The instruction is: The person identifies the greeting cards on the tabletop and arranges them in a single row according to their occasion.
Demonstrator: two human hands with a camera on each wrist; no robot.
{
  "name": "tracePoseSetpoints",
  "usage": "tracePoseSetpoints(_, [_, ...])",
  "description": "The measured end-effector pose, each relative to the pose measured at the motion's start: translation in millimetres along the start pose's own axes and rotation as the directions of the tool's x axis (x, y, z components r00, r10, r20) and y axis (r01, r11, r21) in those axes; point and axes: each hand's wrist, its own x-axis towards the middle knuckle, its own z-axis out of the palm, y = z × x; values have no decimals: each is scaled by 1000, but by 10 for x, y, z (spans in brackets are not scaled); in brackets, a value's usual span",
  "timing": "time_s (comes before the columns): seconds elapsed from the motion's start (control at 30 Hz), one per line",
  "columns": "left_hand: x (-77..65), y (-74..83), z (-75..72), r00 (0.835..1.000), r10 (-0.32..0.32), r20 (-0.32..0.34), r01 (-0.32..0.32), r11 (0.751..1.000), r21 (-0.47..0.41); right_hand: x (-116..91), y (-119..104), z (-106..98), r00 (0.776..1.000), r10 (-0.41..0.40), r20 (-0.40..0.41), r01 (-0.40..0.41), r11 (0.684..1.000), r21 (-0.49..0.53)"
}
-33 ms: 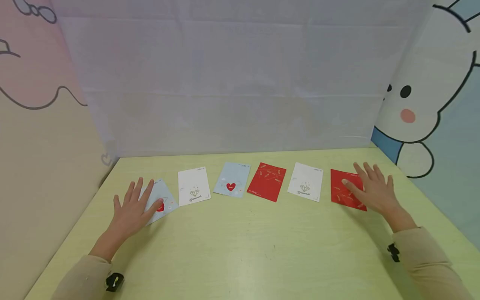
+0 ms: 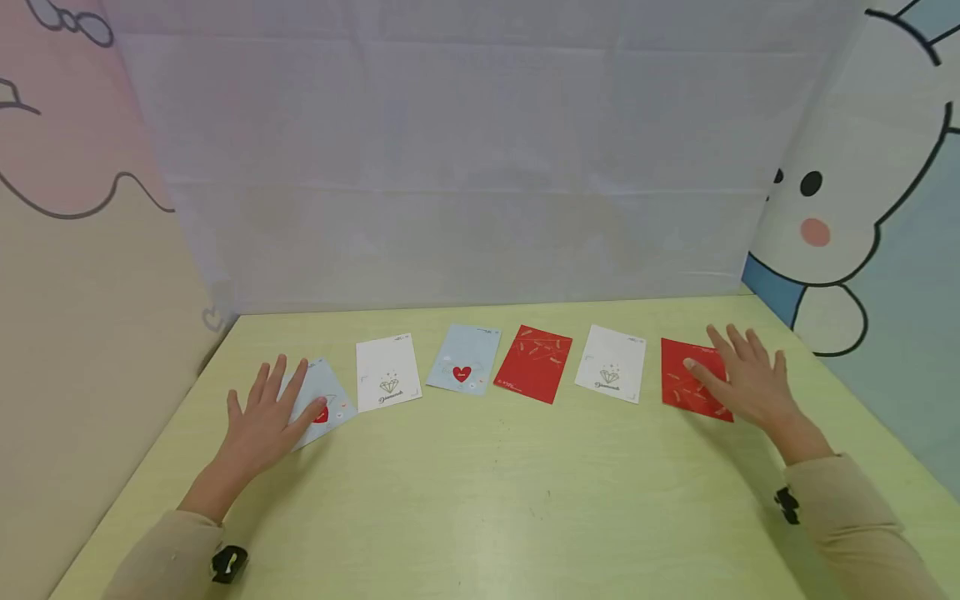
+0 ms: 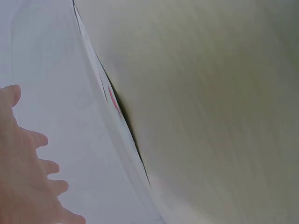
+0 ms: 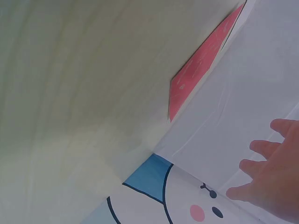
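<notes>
My left hand (image 2: 262,421), fingers spread, overlaps a light-blue card (image 2: 337,400) with a red heart at the left end of a row. In the left wrist view the left hand (image 3: 23,172) appears apart from the cards. Fingers spread likewise, my right hand (image 2: 753,379) overlaps a red card (image 2: 686,379) at the right end; the right wrist view shows the hand (image 4: 275,172) apart from the red card (image 4: 198,65). Neither hand holds anything. Between them lie a white diamond card (image 2: 388,367), a light-blue heart card (image 2: 468,346), a red card (image 2: 534,364) and another white diamond card (image 2: 611,362).
The cards lie flat on a pale wooden table (image 2: 480,492). A white cloth (image 2: 480,167) hangs behind the table's far edge. Cartoon-printed walls (image 2: 847,233) stand at either side. A small black device (image 2: 228,564) hangs at the left sleeve, another (image 2: 787,505) at the right sleeve.
</notes>
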Motion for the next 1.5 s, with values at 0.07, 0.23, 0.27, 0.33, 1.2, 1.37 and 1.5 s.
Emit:
tracePoseSetpoints(0.07, [-2, 0, -1, 1000, 0, 1, 0, 1000, 1, 0, 1, -1, 1000, -2, -2, 2, 1000, 3])
tracePoseSetpoints(0.23, [-1, 3, 0, 1000, 0, 2, 0, 1000, 1, -2, 7, -1, 1000, -4, -5, 4, 1000, 0])
tracePoseSetpoints(0.27, [1, 4, 0, 1000, 0, 2, 0, 1000, -1, -1, 7, -1, 1000, -4, -5, 4, 1000, -1])
tracePoseSetpoints(0.33, [1, 8, -2, 1000, -1, 2, 1, 1000, -2, -1, 7, -3, 1000, -3, -5, 3, 1000, -3])
tracePoseSetpoints(1.2, [-44, 1, -165, 984, -134, -119, 59, 869, -492, -3, 13, 14, 997, 79, 0, -71, 896, 437])
tracePoseSetpoints(1.37, [-17, -304, 45, 978, -203, -56, 102, 689, -717, 51, 80, 105, 979, 194, 65, -192, 763, 617])
tracePoseSetpoints(1.5, [20, -672, 365, 972, -230, -38, 115, 616, -780, 102, 164, 182, 978, 181, 100, -194, 640, 743])
